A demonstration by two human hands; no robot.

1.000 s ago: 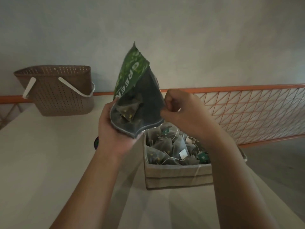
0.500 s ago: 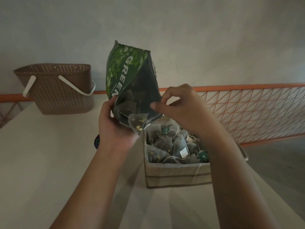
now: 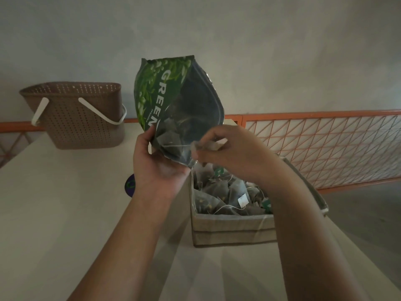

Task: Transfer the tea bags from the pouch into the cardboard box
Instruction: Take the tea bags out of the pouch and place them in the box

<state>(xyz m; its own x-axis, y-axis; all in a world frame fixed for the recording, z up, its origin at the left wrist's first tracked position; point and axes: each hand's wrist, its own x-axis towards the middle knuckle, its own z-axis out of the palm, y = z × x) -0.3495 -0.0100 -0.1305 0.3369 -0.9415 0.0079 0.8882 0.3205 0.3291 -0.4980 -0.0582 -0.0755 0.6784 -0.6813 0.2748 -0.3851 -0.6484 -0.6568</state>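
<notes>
Head view: green pouch [image 3: 173, 101] held tilted, mouth down, above the far-left corner of the cardboard box [image 3: 234, 231]. Left hand [image 3: 158, 166] grips the pouch's lower edge, fingers curled round it. Right hand [image 3: 236, 153] pinches a tea bag [image 3: 208, 146] at the pouch mouth, its string running back into the pouch. Box sits on the bench [image 3: 65, 213] near its right edge, heaped with tea bags [image 3: 225, 192]. Brown perforated basket [image 3: 80, 116] stands at the far-left corner; orange railing [image 3: 325, 146] beyond the right edge.

Your right hand [image 3: 234, 153] now pinches a tea bag [image 3: 206, 146] at the pouch [image 3: 180, 109] mouth, above the cardboard box [image 3: 234, 231]; the pouch stands more upright.
</notes>
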